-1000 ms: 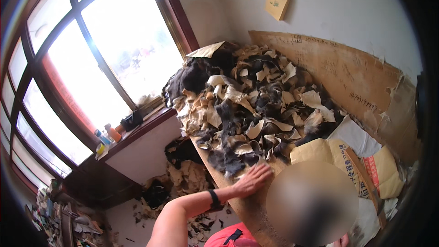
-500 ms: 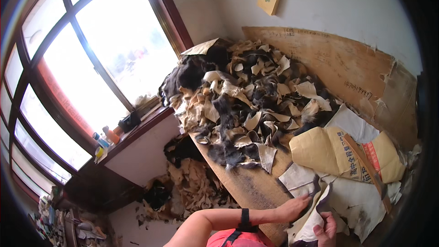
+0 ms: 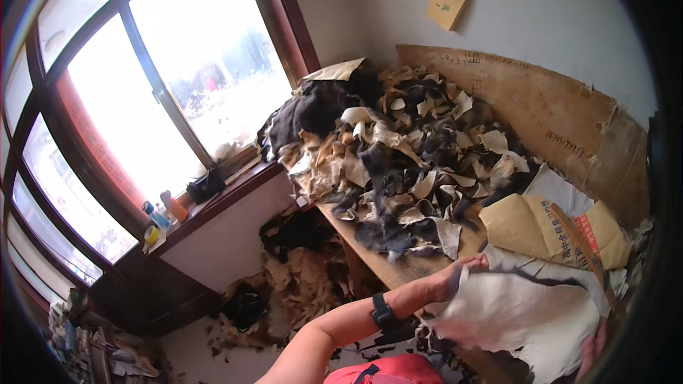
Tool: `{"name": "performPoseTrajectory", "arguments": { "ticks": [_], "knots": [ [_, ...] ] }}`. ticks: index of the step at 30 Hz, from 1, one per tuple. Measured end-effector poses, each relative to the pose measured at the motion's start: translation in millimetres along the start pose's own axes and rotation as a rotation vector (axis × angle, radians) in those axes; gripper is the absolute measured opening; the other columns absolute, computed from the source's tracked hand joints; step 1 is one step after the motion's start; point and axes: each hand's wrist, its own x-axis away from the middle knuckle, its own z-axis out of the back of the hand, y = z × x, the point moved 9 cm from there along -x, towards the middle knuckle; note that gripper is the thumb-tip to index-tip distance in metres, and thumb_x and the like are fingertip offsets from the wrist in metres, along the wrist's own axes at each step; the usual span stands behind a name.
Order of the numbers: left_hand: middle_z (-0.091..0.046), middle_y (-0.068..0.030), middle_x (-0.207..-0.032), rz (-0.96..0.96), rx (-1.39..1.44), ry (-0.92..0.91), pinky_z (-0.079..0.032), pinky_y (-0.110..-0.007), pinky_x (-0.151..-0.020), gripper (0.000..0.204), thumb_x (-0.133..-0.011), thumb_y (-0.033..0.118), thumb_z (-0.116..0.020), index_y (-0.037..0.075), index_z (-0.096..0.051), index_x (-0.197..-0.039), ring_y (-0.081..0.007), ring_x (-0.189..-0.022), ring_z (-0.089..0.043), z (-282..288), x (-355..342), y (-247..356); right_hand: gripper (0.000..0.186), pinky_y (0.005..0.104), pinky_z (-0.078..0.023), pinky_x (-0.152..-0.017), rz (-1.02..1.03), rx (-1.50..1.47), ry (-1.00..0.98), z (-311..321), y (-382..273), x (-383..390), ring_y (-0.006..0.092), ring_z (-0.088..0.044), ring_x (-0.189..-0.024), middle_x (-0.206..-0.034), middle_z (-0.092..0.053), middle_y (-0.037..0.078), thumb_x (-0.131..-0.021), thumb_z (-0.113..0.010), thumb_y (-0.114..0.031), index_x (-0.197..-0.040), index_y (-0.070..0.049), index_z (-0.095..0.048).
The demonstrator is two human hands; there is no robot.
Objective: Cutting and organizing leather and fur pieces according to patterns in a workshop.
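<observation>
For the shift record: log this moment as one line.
left hand: grips top edge of pale hide piece | right hand: holds its lower right edge | piece: lifted over wooden table | behind: heap of scraps

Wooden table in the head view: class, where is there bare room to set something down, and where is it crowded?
A bare strip of the wooden table lies along its near edge, between the heap of dark and pale scraps and the pale sheet held by the left hand and right hand. Everything farther back to the board is crowded, including the yellow sacks.
</observation>
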Motion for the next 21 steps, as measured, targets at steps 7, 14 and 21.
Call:
{"name": "performPoseTrajectory", "arguments": {
  "ticks": [7, 14, 21],
  "knots": [
    [-0.061, -0.0187, -0.109, -0.040, -1.698, 0.420, -0.044, -0.048, -0.098, 0.038, -0.080, 0.011, -0.063, 0.003, -0.056, -0.116, -0.0386, -0.110, -0.057, -8, 25, -43, 0.026, 0.0279, -0.043, -0.091, -0.693, -0.570, 0.219, -128, -161, -250, 0.0164, -0.056, -0.097, -0.105, -0.061, 0.005, -0.091, -0.064, -0.010, -0.116, -0.004, -0.060],
    [-0.027, -0.0195, -0.160, -0.184, -1.779, -0.450, -0.010, -0.059, -0.122, 0.072, -0.083, 0.034, -0.066, 0.006, -0.043, -0.145, -0.0368, -0.150, -0.022, -44, 43, -193, 0.036, 0.0296, -0.043, -0.093, -0.711, -0.463, 0.122, -134, -256, -268, 0.0164, -0.054, -0.098, -0.102, -0.058, 0.004, -0.079, -0.063, 0.000, -0.114, -0.003, -0.059],
    [-0.045, -0.0186, -0.145, -0.471, -1.973, -0.449, -0.022, -0.058, -0.116, 0.054, -0.091, 0.033, -0.056, 0.006, -0.051, -0.139, -0.0358, -0.141, -0.035, -62, 23, -181, 0.027, 0.0424, -0.047, -0.096, -0.739, 0.727, 0.593, -39, -288, -225, 0.0393, -0.059, -0.104, -0.110, -0.064, 0.020, -0.088, -0.066, -0.015, -0.108, 0.003, -0.065]
  ]
}}
